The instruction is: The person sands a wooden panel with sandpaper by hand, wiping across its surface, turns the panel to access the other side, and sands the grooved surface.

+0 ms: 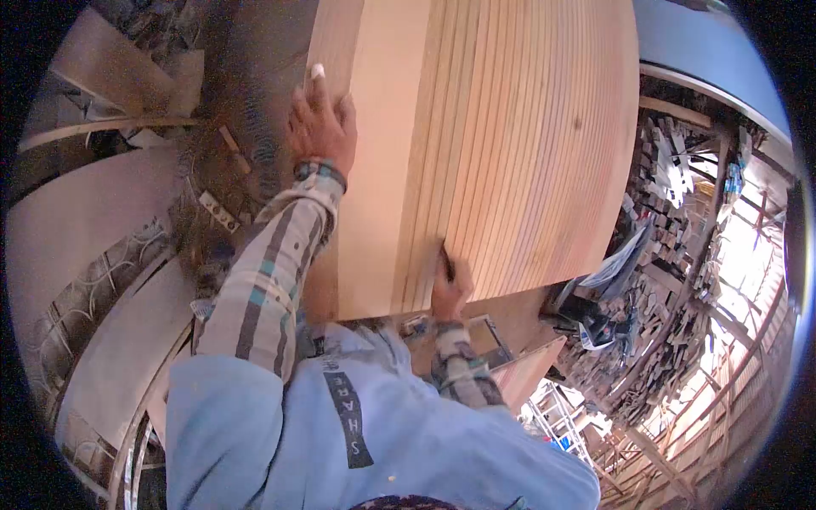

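A large pale wooden panel (382, 153) fills the middle of the view, with many parallel lines or slats running along its right part. My left hand (323, 127) rests at the panel's left edge, its fingers stretched and apart. A white covering shows on one fingertip. Near the panel's front edge, my right hand (450, 293) is closed around a small dark thin object (446, 262), held against the lined surface. Blur and the fingers hide what kind of object it is.
Stacked wood offcuts (654, 280) pile up at the right. A blue surface (714, 51) lies at the upper right. Large curved boards (102, 212) stand at the left. A metal strip with holes (218, 211) lies beside my left forearm.
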`<state>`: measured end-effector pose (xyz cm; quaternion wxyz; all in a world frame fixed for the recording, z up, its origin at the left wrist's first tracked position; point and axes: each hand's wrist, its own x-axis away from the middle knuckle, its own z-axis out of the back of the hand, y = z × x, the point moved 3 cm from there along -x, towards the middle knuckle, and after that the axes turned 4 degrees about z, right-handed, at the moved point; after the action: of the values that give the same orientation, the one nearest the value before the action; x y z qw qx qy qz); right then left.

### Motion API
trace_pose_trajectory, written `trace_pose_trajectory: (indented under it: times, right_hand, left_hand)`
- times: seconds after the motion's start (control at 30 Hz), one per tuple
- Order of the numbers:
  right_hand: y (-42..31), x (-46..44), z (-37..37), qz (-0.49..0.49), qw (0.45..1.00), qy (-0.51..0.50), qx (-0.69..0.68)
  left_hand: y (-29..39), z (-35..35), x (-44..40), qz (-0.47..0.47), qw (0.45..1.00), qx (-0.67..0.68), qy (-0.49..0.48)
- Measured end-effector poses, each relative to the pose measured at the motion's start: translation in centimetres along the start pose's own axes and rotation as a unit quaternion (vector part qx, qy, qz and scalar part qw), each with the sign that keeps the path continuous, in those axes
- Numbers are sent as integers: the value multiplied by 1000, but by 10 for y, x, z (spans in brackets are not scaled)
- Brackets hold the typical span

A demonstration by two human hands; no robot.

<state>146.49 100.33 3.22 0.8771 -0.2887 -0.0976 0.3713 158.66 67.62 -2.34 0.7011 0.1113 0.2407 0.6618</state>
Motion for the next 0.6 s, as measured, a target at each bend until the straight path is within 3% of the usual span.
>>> trace_pose_trajectory:
  times: [0.07,0.13,0.2,0.23,0.27,0.33,0.43,0.47,0.53,0.57,0.6]
  right_hand:
    - [-10,-20,-2,-22,1000,-17,10]
    - [-17,-87,-24,100,995,24,15]
    - [-40,-192,-54,77,997,14,-9]
    - [-26,-253,-84,73,997,-1,-41]
    - [-58,-314,-95,34,997,-9,-65]
    - [-74,-452,-137,118,992,50,13]
    - [-87,-597,-177,148,986,72,-37]
    - [-119,-583,-176,41,994,99,-21]
    - [-102,-553,-174,5,994,105,15]
    - [-70,-534,-170,76,993,87,33]
    - [-86,-465,-134,70,997,27,-22]
  left_hand:
    - [2,6,-2,11,999,-10,-34]
    - [3,5,-2,7,1000,-21,-20]
    - [3,9,-2,9,999,-41,-5]
    - [5,14,-4,19,999,-29,-35]
    - [7,15,-5,31,997,-18,-62]
    - [2,10,-4,25,996,-58,-66]
    - [1,14,-6,9,996,-61,-70]
    - [2,15,-7,6,996,-61,-60]
    - [6,18,-5,-5,997,-52,-54]
    - [4,16,-3,5,996,-69,-54]
    - [4,12,-2,12,995,-83,-55]
